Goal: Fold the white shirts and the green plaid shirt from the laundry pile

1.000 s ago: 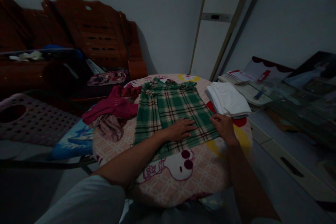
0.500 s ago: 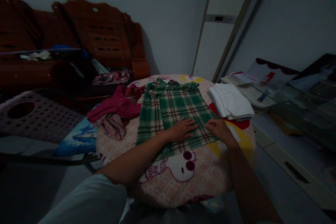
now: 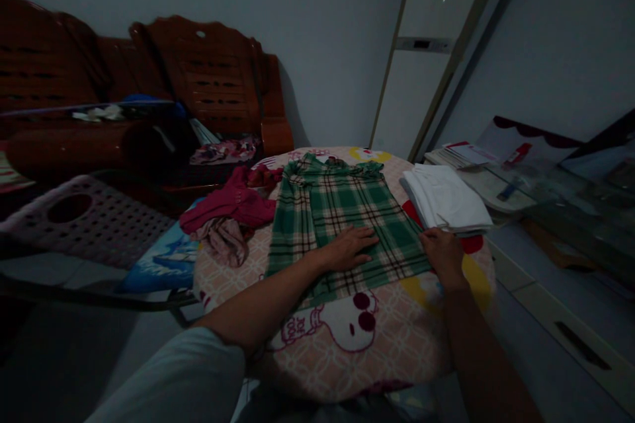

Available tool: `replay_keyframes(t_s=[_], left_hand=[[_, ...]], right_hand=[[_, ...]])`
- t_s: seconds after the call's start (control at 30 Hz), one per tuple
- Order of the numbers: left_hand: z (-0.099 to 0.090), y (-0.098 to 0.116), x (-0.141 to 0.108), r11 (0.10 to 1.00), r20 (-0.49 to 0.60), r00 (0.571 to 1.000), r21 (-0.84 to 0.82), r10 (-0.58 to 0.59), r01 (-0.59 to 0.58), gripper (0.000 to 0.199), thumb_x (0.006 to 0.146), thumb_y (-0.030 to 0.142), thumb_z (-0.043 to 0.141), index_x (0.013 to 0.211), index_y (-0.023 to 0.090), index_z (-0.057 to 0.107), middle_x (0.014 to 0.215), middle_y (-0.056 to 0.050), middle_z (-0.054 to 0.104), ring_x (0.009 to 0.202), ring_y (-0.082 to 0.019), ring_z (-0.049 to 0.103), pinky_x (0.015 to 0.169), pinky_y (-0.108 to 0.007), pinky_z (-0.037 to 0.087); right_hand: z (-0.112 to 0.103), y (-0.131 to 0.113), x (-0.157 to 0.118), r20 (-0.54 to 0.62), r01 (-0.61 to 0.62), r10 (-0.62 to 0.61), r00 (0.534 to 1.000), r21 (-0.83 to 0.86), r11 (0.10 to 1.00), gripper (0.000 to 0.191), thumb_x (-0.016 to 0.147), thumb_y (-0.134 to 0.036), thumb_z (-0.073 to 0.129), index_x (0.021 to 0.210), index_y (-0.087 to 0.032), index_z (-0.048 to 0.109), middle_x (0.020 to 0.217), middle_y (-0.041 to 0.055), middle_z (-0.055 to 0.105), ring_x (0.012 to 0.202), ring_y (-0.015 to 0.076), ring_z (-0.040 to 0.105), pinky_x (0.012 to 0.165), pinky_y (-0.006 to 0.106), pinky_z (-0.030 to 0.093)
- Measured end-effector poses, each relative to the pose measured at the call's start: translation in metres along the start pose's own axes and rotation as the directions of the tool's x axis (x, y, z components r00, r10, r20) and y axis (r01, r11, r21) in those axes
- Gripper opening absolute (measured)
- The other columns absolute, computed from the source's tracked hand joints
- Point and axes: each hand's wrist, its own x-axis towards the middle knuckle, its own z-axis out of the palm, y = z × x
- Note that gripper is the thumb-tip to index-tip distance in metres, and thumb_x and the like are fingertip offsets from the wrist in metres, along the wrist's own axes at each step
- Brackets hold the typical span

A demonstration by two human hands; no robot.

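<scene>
A green plaid shirt (image 3: 347,201) with ruffles near its top lies spread on a round table (image 3: 397,350) covered by a pink patterned cloth. My left hand (image 3: 348,248) rests flat on the lower middle of the shirt, fingers stretched out. At the shirt's lower right edge, my right hand (image 3: 444,256) has its fingers closed on the fabric. Just beyond the right hand sits a folded white cloth stack (image 3: 446,197). Crumpled magenta clothing (image 3: 233,201) and a dusty pink garment (image 3: 225,241) lie on the left side of the table.
Wooden chairs (image 3: 208,79) stand against the back wall, with a patterned cloth (image 3: 225,151) on one seat. A pink woven chair back (image 3: 94,218) and a blue cushion (image 3: 163,258) are at left. On the right, a glass shelf (image 3: 555,192) stands near papers (image 3: 461,153).
My right hand has moved right to the shirt's edge and closed on the fabric. My left hand stays flat on the shirt. The whole view has shifted slightly.
</scene>
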Motion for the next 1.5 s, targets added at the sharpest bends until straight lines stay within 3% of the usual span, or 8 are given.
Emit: replay_keyframes(t_s=[0.13,0.47,0.7,0.9,1.07,1.17,1.33,1.5], left_hand=[[-0.005,0.008,-0.001,0.992,0.014,0.992,-0.026,0.122,-0.122,0.058,0.096,0.048,0.050,0.147,0.018,0.045,0.155,-0.017,0.039,0.146,-0.030,0.033,0.119,-0.049,0.026],[-0.001,0.023,0.002,0.975,0.132,0.966,-0.029,0.224,-0.222,0.050,0.100,0.045,0.041,0.147,0.029,0.044,0.157,-0.011,0.037,0.148,-0.029,0.028,0.118,-0.056,0.022],[0.001,0.024,0.003,0.969,0.096,0.970,-0.129,0.225,-0.212,0.048,0.099,0.041,0.045,0.144,0.026,0.048,0.155,-0.012,0.041,0.146,-0.028,0.033,0.118,-0.052,0.026],[0.005,0.008,0.013,0.862,-0.157,0.980,-0.506,-0.126,0.030,0.041,0.097,0.037,0.049,0.131,0.016,0.059,0.126,-0.012,0.067,0.115,-0.024,0.063,0.101,-0.038,0.049],[0.010,-0.014,0.020,0.575,-0.138,0.875,-0.798,-0.463,0.179,0.045,0.094,0.031,0.052,0.136,0.013,0.052,0.110,-0.011,0.072,0.095,-0.021,0.069,0.083,-0.038,0.058],[-0.009,-0.017,0.017,0.614,-0.234,0.834,-0.775,-0.499,0.151,0.040,0.092,0.023,0.053,0.131,0.014,0.055,0.115,-0.013,0.070,0.101,-0.022,0.068,0.082,-0.036,0.059],[-0.065,0.021,-0.003,0.992,-0.624,0.777,-0.122,-0.084,0.009,0.036,0.096,0.020,0.045,0.129,0.017,0.059,0.119,-0.012,0.068,0.113,-0.021,0.064,0.097,-0.038,0.053],[-0.100,0.071,-0.016,0.937,-0.527,0.778,0.252,0.341,-0.240,0.034,0.098,0.018,0.042,0.127,0.018,0.059,0.114,-0.010,0.069,0.107,-0.017,0.065,0.092,-0.032,0.054]], right_hand=[[-0.007,0.009,-0.002,-0.008,-0.110,0.111,0.994,-0.172,0.979,0.029,0.091,-0.037,0.051,0.094,-0.018,0.074,0.094,0.0156,0.073,0.088,0.0286,0.067,0.071,0.036,0.045],[-0.005,0.018,-0.001,0.043,-0.022,0.028,0.999,-0.131,0.991,0.017,0.084,-0.028,0.057,0.075,-0.018,0.068,0.082,0.0162,0.071,0.080,0.0281,0.066,0.069,0.036,0.046],[-0.004,0.009,0.007,-0.073,-0.055,0.099,0.992,0.456,0.888,0.022,0.076,-0.039,0.060,0.072,-0.018,0.064,0.072,0.0113,0.070,0.069,0.0260,0.064,0.068,0.037,0.048],[-0.003,-0.043,-0.009,0.077,0.014,-0.123,0.989,0.794,0.608,0.027,0.069,-0.041,0.069,0.078,-0.015,0.069,0.065,0.0049,0.068,0.060,0.0193,0.063,0.058,0.030,0.049],[0.007,-0.088,-0.036,0.134,0.229,-0.486,0.864,0.755,0.615,0.017,0.071,-0.021,0.063,0.086,-0.018,0.072,0.080,0.0038,0.072,0.073,0.0176,0.065,0.067,0.028,0.050],[0.018,-0.097,-0.044,0.174,0.310,-0.571,0.802,0.696,0.648,0.021,0.067,-0.011,0.061,0.084,-0.019,0.072,0.084,0.0042,0.073,0.077,0.0183,0.066,0.073,0.030,0.051],[0.028,-0.094,-0.044,0.204,0.336,-0.602,0.772,0.673,0.659,0.025,0.068,-0.009,0.060,0.088,-0.019,0.073,0.090,0.0050,0.074,0.083,0.0203,0.067,0.078,0.032,0.051],[0.033,-0.093,-0.042,0.159,0.376,-0.617,0.771,0.668,0.642,0.019,0.070,-0.013,0.061,0.084,-0.018,0.072,0.082,0.0034,0.072,0.077,0.0219,0.065,0.073,0.034,0.049]])
